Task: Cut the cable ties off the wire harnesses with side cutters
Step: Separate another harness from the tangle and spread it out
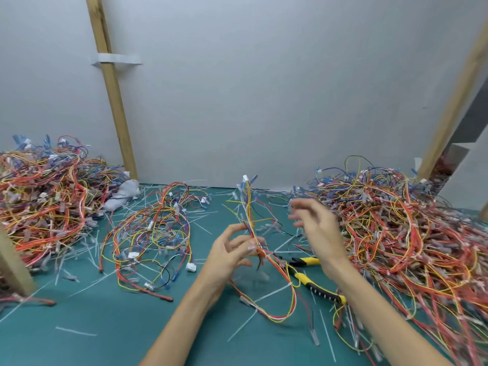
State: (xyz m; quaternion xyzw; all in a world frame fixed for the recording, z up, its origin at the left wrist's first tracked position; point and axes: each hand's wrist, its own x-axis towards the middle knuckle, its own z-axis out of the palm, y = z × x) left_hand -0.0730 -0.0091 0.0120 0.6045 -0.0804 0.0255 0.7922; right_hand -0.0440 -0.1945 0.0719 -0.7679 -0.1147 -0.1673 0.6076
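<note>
Holding wire harness (249,207) upright, pinched in left hand (232,249) | right hand (317,225) spread, empty, at its 3 o'clock | side cutters (317,287) on desk (105,326) at 5 o'clock | judgement: expose tie (274,291) first, nip plastic only.

Workbench backdrop: a slanting wooden post (111,88) stands against a pale grey wall panel (264,83), and a strip of white tape (117,59) crosses the post high up and runs onto the panel either side. To the right of the post the panel runs on plain and fills the upper half of the view under soft, even light. Far right of the post, a second wooden post (453,107) leans the opposite way, with a dark grey band (472,120) just beyond it. From the foot of the taped post a teal work mat (105,328) spreads towards the viewer. A crumpled white cloth (124,194) lies at the post's foot. A short timber block (13,262) stands below and left of the post, at the frame's edge.
</note>
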